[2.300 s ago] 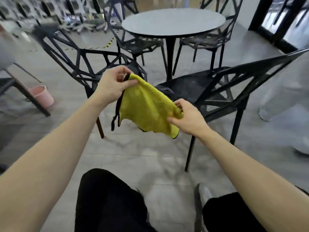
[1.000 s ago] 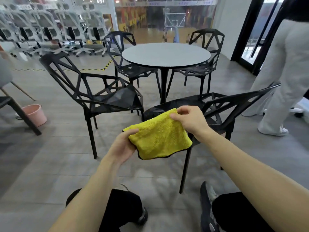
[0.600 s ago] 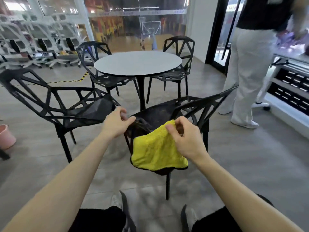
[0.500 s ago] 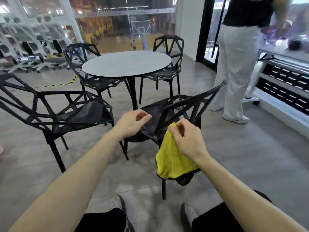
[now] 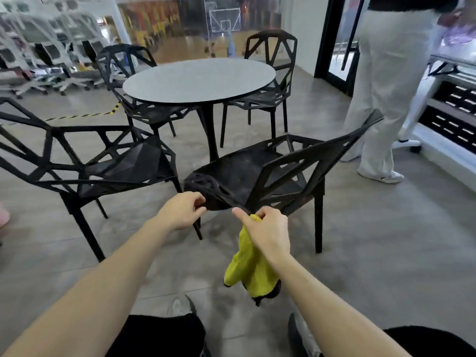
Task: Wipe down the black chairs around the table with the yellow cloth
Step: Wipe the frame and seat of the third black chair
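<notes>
Since the earlier frames the left hand (image 5: 180, 211) has let go of the yellow cloth (image 5: 251, 269) and gone forward to the nearest black chair (image 5: 252, 173), while the view has swung right and closer to that chair. Now its fingers curl round the near front corner of the seat; whether they truly clamp the edge or only touch it is hard to tell. The right hand (image 5: 268, 230) has its grip closed on the top of the cloth, index finger pointing left, and the cloth hangs bunched below the wrist, clear of the chair and above the floor (image 5: 386, 253)

As a judgement, the wiping looks barely begun: the cloth is not on any surface, and the near seat shows pale dusty smears. Four black chairs are in view, so all seem left to do: the near one, one to its left (image 5: 108, 163), and two at the far side (image 5: 134, 81) (image 5: 273, 63) of the round grey table (image 5: 198, 79)

Grey tiles cover the floor. Another person in white trousers (image 5: 386, 81) stands at the right beside a white rack (image 5: 453, 104). Behind, white office chairs (image 5: 38, 60) are crowded at the left, a striped tape line runs along the floor, and a glass wall closes the room
</notes>
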`<state>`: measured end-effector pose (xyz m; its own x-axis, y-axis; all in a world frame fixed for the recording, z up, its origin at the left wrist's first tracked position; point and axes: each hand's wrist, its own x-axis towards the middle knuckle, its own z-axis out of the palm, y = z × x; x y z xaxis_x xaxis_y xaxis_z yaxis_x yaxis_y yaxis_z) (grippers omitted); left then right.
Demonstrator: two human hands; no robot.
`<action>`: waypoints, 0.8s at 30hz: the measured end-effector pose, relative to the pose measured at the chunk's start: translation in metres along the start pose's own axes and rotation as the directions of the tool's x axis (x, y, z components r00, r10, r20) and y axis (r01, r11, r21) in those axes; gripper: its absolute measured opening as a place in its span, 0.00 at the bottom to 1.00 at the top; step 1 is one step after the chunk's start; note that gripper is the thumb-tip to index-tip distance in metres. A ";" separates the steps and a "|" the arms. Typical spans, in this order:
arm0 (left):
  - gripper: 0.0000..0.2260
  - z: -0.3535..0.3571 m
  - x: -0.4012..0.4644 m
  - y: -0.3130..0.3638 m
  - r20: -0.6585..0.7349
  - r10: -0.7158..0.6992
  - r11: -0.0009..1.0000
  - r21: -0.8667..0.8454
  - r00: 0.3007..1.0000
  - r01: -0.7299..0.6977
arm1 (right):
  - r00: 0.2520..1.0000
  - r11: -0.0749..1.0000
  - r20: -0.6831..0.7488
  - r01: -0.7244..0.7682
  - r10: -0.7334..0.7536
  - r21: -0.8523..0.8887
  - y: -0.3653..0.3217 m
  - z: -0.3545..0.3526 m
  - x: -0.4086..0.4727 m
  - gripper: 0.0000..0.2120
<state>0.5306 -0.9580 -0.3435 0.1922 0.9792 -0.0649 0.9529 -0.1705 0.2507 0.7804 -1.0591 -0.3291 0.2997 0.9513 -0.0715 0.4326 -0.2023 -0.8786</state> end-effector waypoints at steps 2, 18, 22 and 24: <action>0.26 0.008 0.021 -0.023 -0.002 0.005 0.999 0.033 1.000 -0.005 | 0.997 0.998 -0.059 -0.054 0.055 0.020 0.004 0.017 0.006 0.36; 0.36 0.050 0.099 -0.058 0.036 0.183 0.963 0.193 0.983 -0.186 | 0.964 0.993 -0.244 -0.094 0.108 0.071 0.019 0.068 0.013 0.19; 0.40 0.056 0.069 -0.016 -0.009 0.155 0.969 0.196 0.988 -0.150 | 0.974 0.992 -0.190 -0.124 0.122 0.000 0.039 0.027 0.023 0.21; 0.41 0.059 0.052 0.014 -0.010 0.162 0.960 0.235 0.987 -0.155 | 0.977 0.990 -0.169 -0.138 0.129 -0.040 0.051 -0.003 0.032 0.21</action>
<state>0.5675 -0.9155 -0.4006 0.3414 0.9398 -0.0140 0.9398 -0.3410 0.0236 0.8149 -1.0394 -0.3747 0.4928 0.8640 -0.1034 0.4207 -0.3406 -0.8409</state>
